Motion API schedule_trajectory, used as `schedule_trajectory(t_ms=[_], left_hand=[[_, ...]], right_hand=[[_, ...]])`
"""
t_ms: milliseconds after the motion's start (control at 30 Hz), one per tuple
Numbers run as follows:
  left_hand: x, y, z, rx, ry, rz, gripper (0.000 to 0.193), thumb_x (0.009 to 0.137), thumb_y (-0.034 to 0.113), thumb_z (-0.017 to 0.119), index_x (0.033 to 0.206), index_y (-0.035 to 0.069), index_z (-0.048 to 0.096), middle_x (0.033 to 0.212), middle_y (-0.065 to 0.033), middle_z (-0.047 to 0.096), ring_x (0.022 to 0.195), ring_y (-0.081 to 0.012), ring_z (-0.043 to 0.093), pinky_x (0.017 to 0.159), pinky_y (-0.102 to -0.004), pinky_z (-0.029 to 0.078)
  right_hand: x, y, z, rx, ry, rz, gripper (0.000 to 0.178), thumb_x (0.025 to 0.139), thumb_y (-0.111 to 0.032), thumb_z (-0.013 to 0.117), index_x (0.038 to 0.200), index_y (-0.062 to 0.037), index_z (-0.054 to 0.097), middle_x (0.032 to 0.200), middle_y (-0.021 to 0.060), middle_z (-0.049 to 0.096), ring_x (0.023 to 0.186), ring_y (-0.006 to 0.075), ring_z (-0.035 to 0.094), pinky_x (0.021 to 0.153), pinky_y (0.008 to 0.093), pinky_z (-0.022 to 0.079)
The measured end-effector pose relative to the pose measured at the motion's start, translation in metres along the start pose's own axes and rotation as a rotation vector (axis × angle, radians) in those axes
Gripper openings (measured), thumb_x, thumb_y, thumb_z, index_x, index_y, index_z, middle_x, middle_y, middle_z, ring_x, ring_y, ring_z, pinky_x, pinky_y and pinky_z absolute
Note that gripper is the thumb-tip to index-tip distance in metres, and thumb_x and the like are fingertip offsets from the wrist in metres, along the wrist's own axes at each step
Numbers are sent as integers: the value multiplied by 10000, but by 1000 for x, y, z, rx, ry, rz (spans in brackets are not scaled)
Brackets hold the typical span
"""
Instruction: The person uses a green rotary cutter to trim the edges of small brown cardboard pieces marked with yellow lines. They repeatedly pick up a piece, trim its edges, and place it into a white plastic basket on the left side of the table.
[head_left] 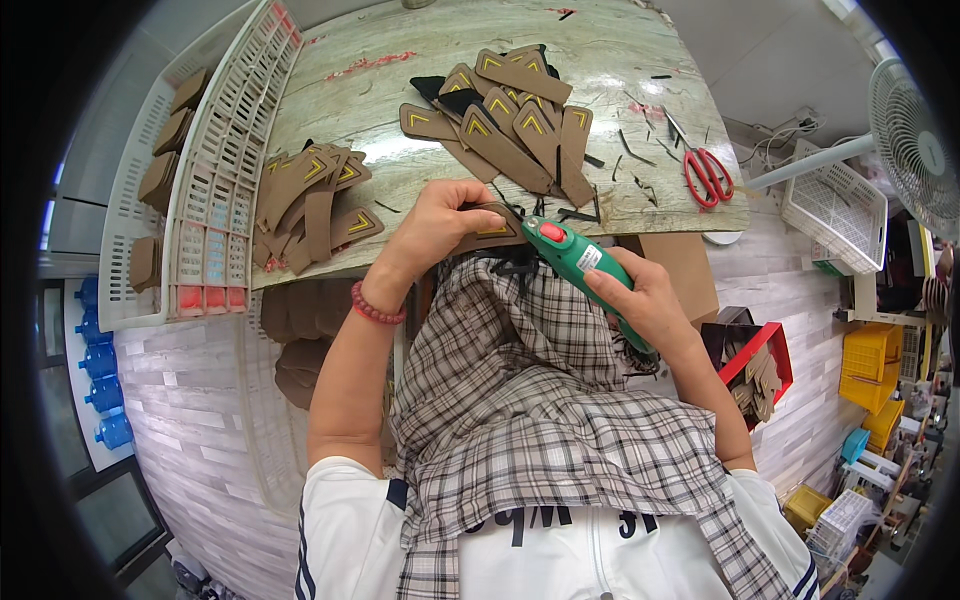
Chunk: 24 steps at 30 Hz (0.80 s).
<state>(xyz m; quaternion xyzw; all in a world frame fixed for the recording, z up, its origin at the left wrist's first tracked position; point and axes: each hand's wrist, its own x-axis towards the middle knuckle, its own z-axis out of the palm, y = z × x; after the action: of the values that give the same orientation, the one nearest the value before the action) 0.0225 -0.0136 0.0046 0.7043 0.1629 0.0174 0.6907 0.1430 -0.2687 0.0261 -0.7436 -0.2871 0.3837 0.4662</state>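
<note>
Pinching the brown tab (503, 238) with the left hand (438, 226), pointing it lengthwise rightward. Gripping the green tool (570, 255) in the right hand (645, 298), beside the tab's right end.

Green tool (582, 268), brown straps (498, 238), plaid apron (530, 400).
Tool: red button (551, 232), white label (590, 260); straps: yellow chevrons; apron: black/white/beige check; bracelet (376, 306): pinkish red; scissors (706, 178): red handles; tabletop (350, 115): pale grey-green wood-grain, red smears; crate (212, 205): white, red patches along bottom; jugs (102, 359): blue; sleeves (342, 510): white, dark navy stripes; floor (190, 400): light grey plank pattern.
</note>
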Motion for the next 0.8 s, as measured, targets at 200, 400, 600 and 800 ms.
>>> schedule_trajectory(t_ms=[200, 400, 600, 800], left_hand=[[1, -6, 7, -30, -4, -80, 62, 798, 52, 685, 839, 10, 666, 753, 17, 616, 685, -59, 541, 642, -200, 440], [-23, 21, -82, 195, 413, -57, 124, 767, 93, 681, 845, -2, 700, 725, 21, 623, 626, -61, 524, 563, -227, 421], [16, -4, -63, 1148, 969, 463, 362, 772, 247, 730, 1062, 51, 639, 985, -132, 588, 948, -314, 534, 842, -412, 415], [93, -57, 13, 1003, 1030, 212, 491, 703, 352, 777, 1071, 61, 635, 1050, -84, 535, 1033, -302, 468, 913, -432, 362]], right_hand=[[11, 0, 14, -34, 35, -76, 389, 867, -343, 684, 1048, -1, 646, 685, 39, 591, 556, 79, 520, 507, 251, 425], [8, 9, 10, 94, 157, 43, 381, 870, -342, 681, 1043, -3, 653, 686, 23, 580, 532, 72, 521, 470, 233, 414], [4, 16, 16, 114, 175, 12, 358, 885, -319, 663, 1026, 10, 650, 649, 3, 544, 506, 63, 497, 456, 230, 385], [2, 22, 15, 112, 211, 34, 363, 891, -325, 660, 1029, 10, 649, 659, 8, 544, 511, 64, 499, 457, 230, 395]])
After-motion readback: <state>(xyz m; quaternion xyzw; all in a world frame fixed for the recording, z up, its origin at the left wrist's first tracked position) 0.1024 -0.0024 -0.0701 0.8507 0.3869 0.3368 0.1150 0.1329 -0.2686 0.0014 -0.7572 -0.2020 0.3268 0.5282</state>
